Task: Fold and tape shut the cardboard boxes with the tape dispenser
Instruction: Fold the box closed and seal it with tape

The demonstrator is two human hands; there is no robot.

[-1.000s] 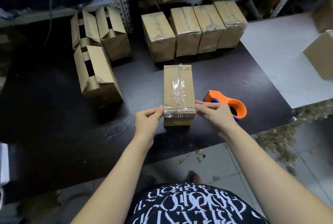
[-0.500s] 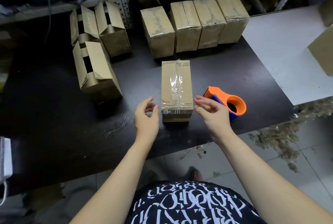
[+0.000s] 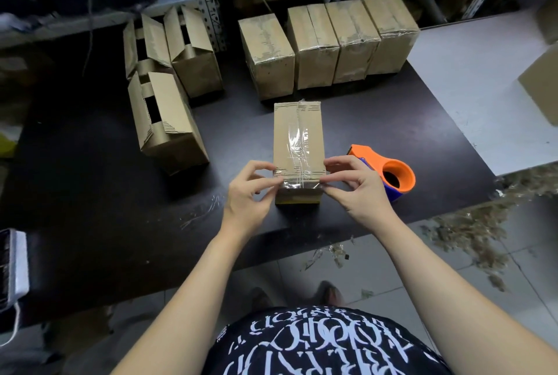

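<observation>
A small cardboard box [image 3: 297, 130] lies on the black table [image 3: 90, 169] in front of me, clear tape running along its top seam and across its near end. My left hand [image 3: 249, 190] pinches the near left corner of the box. My right hand [image 3: 356, 184] pinches the near right corner, fingers on the tape strip. An orange and blue tape dispenser [image 3: 389, 172] rests on the table just right of my right hand, untouched.
Several taped boxes [image 3: 329, 42] stand in a row at the back. Three boxes with open flaps [image 3: 166, 112] sit at the left. A white surface [image 3: 483, 97] with more boxes adjoins on the right. Tape scraps litter the floor [image 3: 471, 223].
Half a second ago both hands hung open beside the box's near end; now both have closed onto its near corners and the tape there.
</observation>
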